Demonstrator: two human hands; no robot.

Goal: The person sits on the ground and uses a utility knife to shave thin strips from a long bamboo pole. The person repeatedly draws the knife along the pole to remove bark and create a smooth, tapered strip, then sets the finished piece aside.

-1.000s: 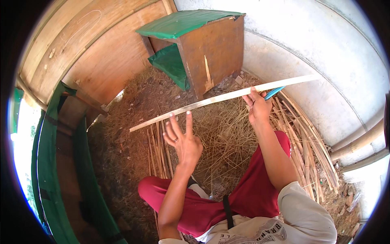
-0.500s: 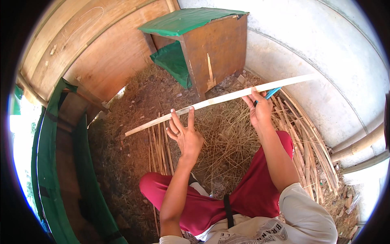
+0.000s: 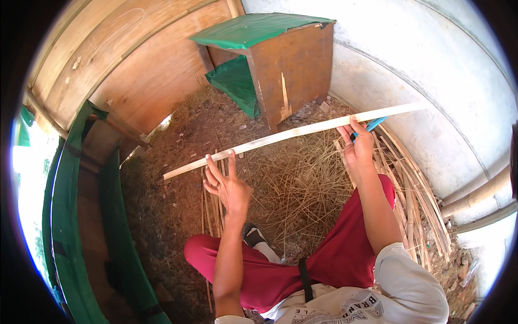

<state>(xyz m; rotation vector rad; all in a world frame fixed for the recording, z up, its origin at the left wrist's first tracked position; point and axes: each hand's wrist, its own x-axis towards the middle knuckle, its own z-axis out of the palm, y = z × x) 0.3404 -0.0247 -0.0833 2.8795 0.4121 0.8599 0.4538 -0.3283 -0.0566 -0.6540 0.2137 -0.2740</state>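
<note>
A long, pale bamboo strip is held across in front of me, its right end higher in the view than its left. My left hand has its fingertips on the strip's left part, with a ring on one finger. My right hand pinches the strip toward its right end. That same hand also holds a slim tool with a blue handle; its working end is hidden behind the fingers and strip.
Bamboo strips lie piled at right along a pale wall; more strips lie at left. Straw-like shavings cover the ground between my legs. Beyond stands a wooden cabinet with a green cover. A green-covered bench lines the left.
My left hand has slid left along the bamboo strip, nearer its left end. My right hand has shifted a little to the right, and the view has turned slightly.
</note>
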